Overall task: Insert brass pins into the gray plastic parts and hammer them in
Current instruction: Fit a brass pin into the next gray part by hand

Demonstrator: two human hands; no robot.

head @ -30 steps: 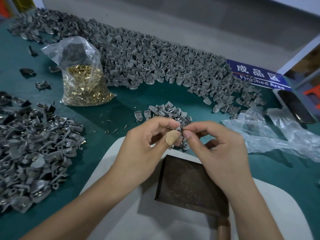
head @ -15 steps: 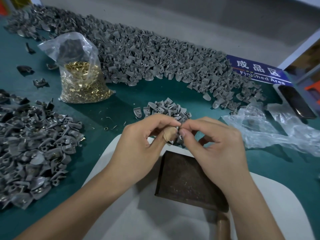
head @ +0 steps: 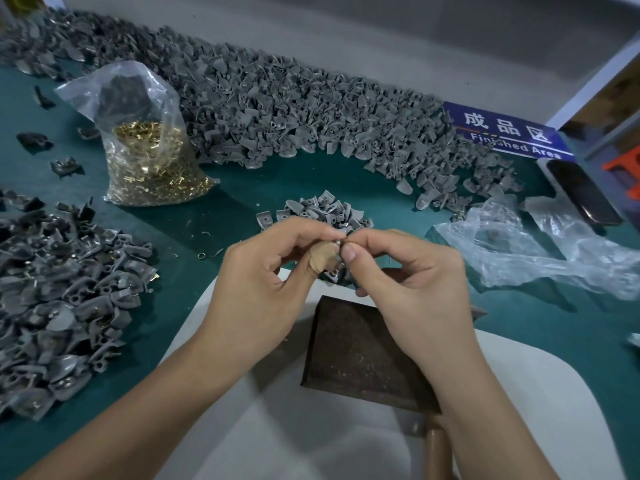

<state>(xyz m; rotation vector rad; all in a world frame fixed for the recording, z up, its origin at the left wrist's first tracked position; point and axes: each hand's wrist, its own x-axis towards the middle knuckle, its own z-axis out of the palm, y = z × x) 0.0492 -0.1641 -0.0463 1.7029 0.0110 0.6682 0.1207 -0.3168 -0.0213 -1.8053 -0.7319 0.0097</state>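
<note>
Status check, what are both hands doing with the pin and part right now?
Left hand and right hand both pinch one gray plastic part. Pin itself too small to make out. Nothing in the way.

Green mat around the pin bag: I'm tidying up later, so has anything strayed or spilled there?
Yes. One loose brass ring and pale shavings lie on the green mat, apart from the bag of brass pins. A few dark gray parts sit scattered left of the bag, outside the piles.

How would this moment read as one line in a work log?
stage: pin insertion | left hand: pinches gray part | right hand: pinches at same part | metal block: bare
</note>
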